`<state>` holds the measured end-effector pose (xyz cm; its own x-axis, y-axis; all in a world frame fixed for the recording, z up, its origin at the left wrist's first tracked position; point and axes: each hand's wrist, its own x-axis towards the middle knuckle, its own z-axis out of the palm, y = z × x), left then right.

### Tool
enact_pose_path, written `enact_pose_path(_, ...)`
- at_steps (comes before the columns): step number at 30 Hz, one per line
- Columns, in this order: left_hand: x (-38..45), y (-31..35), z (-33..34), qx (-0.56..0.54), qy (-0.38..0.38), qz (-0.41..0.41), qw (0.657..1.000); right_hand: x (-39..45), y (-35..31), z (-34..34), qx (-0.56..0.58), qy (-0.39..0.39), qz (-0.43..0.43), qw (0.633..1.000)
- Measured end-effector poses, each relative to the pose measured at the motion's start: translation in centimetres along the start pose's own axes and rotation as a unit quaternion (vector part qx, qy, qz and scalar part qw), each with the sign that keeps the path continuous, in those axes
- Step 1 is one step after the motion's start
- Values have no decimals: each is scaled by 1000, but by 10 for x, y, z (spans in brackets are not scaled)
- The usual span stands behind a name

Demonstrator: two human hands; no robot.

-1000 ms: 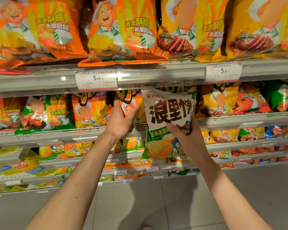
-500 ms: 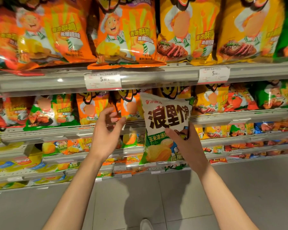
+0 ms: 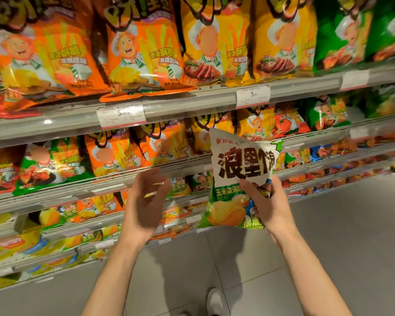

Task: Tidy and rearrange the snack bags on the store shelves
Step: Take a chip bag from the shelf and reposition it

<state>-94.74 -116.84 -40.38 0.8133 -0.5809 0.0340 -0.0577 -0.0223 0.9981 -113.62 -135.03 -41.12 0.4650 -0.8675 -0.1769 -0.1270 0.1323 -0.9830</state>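
— Where did we have the bag?

— Our right hand (image 3: 268, 201) gripped the white-and-green snack bag (image 3: 240, 179) low on its right side, thumb across the front and fingers curled behind it. We held it upright in the air, just out from the front edge of the second shelf (image 3: 185, 164), its top corner overlapping the yellow bags (image 3: 251, 124) standing there.

— And our left hand (image 3: 144, 206)?

— It held nothing. The fingers were loosely curled and a little apart, blurred, hanging in front of the shelf edge, just left of the bag and not touching it.

— How much room did we have?

— The second shelf was packed along its edge with orange bags (image 3: 114, 153) and green ones. The top shelf (image 3: 180, 103) above carried large orange and yellow bags right up to its lip, with price tags (image 3: 121, 115) clipped on the rail. Below our arms the grey floor (image 3: 340, 247) lay open, with one shoe (image 3: 214, 299) showing at the bottom edge.
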Motion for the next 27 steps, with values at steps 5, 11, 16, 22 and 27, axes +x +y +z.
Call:
enact_pose_path(5, -1, 7, 47, 49, -44, 6, 998, 2, -1, -50, 20, 44, -6, 999)
enact_pose_path(11, 1, 15, 142, 51, -77, -18, 996, 26, -6, -136, 17, 60, -47, 997)
enact_pose_path(16, -12, 23, 240, 56, -71, -25, 996, 51, -6, -230, 1, 68, -46, 997)
enact_pose_path(22, -12, 38, 343, 56, -85, -23, 995, 86, -7, -328, 21, 88, -22, 996)
enact_pose_path(27, 3, 50, 408, 64, -97, -19, 993, 117, -17, -383, 14, 108, -6, 994)
